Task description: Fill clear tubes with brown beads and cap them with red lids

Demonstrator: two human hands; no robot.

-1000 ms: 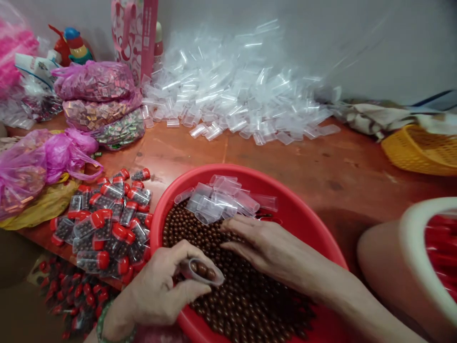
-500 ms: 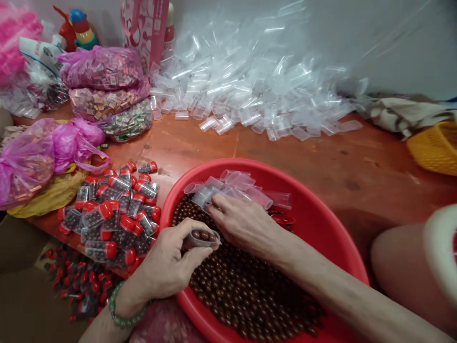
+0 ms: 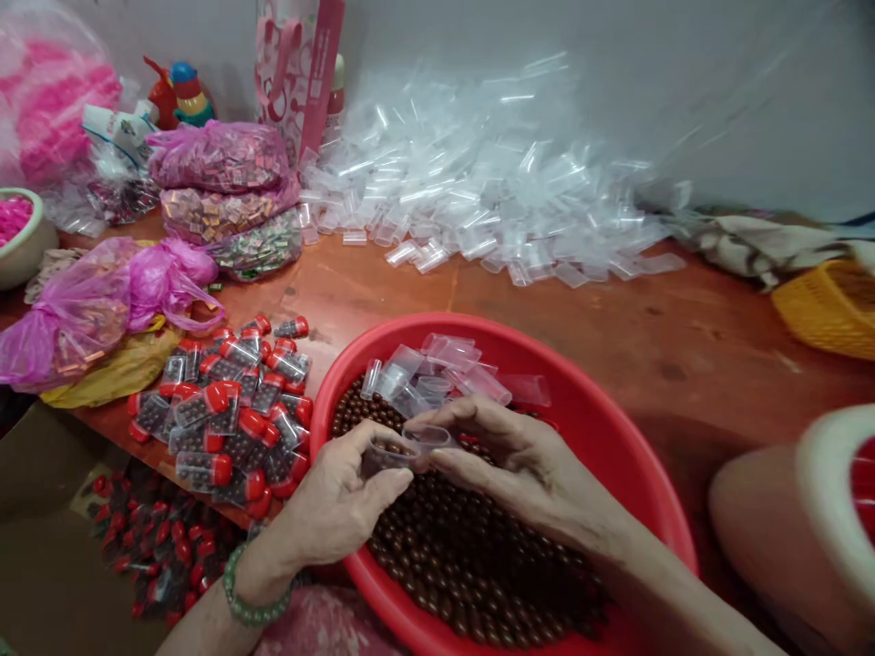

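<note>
My left hand (image 3: 348, 497), a green bead bracelet (image 3: 250, 597) at its wrist, is closed around a clear plastic tube (image 3: 391, 453) with brown balls inside. Between the thumb and fingers of my right hand (image 3: 509, 465) is a second clear tube (image 3: 429, 437), its open end facing up; no balls show in it. The two tubes are side by side, close or touching. Both hands are over a red basin (image 3: 602, 392) holding many shiny brown balls (image 3: 471, 547). Loose clear tubes (image 3: 471, 369) lie on the balls at the basin's far side.
Filled tubes with red caps (image 3: 239, 401) are heaped left of the basin, with more in a box (image 3: 41, 510) below. Pink bags (image 3: 219, 159) sit at the back left. A pile of clear tubes (image 3: 478, 200) lies along the wall. A white-rimmed bucket (image 3: 772, 510) and yellow basket (image 3: 830, 305) stand right.
My right hand has come away from the loose tubes with one tube and moved toward me, beside the tube in my left hand. The camera view has shifted slightly.
</note>
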